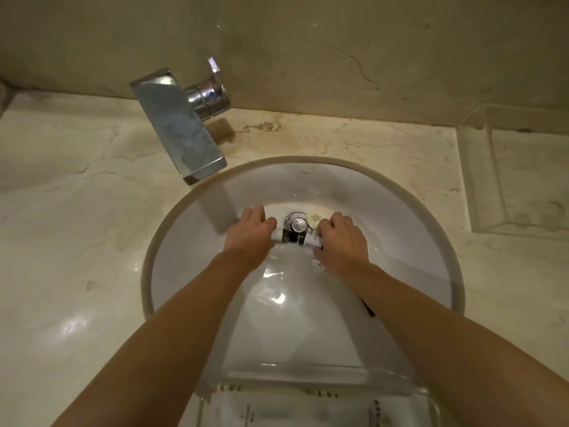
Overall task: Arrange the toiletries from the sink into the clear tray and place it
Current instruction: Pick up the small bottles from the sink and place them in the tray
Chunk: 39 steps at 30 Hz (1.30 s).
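Note:
Both my hands reach into the round white sink (191,229), down by the chrome drain (296,224). My left hand (251,231) closes on a small white bottle with a dark cap (281,236). My right hand (340,238) closes on a second small white bottle (312,241) lying cap to cap with the first. A round cream soap (317,217) lies just beyond my right hand. A clear tray (320,377) holding white packets (295,411) sits at the sink's near edge, below my forearms.
A chrome faucet (181,124) juts over the sink's back left rim. Another clear tray (517,177) rests on the marble counter (77,211) at the right, against the wall. A dark thin item (368,308) shows beside my right forearm.

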{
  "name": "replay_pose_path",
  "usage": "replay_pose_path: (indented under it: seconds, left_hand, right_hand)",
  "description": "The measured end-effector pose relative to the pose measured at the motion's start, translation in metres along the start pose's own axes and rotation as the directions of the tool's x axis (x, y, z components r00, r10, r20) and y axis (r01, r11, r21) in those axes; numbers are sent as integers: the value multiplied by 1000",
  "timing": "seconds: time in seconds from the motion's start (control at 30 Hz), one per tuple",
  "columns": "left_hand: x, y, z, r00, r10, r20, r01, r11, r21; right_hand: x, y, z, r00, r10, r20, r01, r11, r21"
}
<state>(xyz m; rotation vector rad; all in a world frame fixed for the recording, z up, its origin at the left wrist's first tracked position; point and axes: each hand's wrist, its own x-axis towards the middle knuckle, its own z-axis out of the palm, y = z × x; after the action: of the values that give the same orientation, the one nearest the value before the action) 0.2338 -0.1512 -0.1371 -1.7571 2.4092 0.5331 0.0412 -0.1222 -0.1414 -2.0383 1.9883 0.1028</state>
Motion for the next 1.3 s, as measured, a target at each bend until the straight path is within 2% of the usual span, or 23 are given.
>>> replay_pose_path:
  seconds: [0.1, 0.2, 0.27, 0.33, 0.4, 0.53, 0.67, 0.8, 0.87, 0.93, 1.1, 1.23, 1.3]
  left_hand:
    - [-9, 0, -9, 997, -68, 34, 71, 992, -104]
    - [-23, 6, -25, 984, -172, 44, 177, 937, -300]
    - [-32, 10, -34, 969, -218, 115, 247, 853, -460]
    - [-41, 15, -44, 952, -236, 195, 306, 741, -598]
    - [-52, 23, -56, 944, -242, 224, 329, 650, -685]
    - [-79, 43, -81, 933, -246, 262, 353, 493, -795]
    - [-107, 61, -100, 937, -241, 251, 328, 368, -870]
    - [-132, 77, -117, 937, -248, 245, 288, 153, -945]
    - [-141, 84, -119, 929, -253, 269, 293, 60, -954]
    - [-145, 91, -114, 914, -277, 296, 324, 60, -944]
    - [-147, 93, -94, 872, -336, 356, 398, 64, -915]
    - [-141, 76, -84, 859, -417, 298, 405, 197, -893]
    - [-138, 63, -82, 843, -445, 303, 427, 210, -880]
  right_hand:
    - [-8, -2, -12, 998, 66, -2, -65, 992, 107]
    - [-19, -6, -31, 971, 198, 132, -231, 921, 315]
    - [-27, -9, -45, 939, 230, 254, -336, 767, 547]
    - [-36, -14, -60, 915, 211, 344, -400, 581, 708]
    - [-48, -19, -75, 901, 199, 386, -433, 472, 768]
    - [-73, -25, -95, 916, 169, 365, -400, 295, 868]
    - [-97, -26, -115, 934, 100, 344, -357, 212, 909]
    - [-121, -32, -131, 949, 37, 312, -314, 170, 934]
    - [-131, -39, -135, 946, -3, 325, -322, 115, 940]
    - [-137, -47, -133, 939, -33, 341, -336, 99, 936]
    - [-146, -49, -123, 929, 12, 370, -370, 94, 924]
    - [-147, -35, -119, 918, 105, 382, -396, 221, 891]
    - [-146, -25, -114, 905, 173, 388, -422, 255, 870]
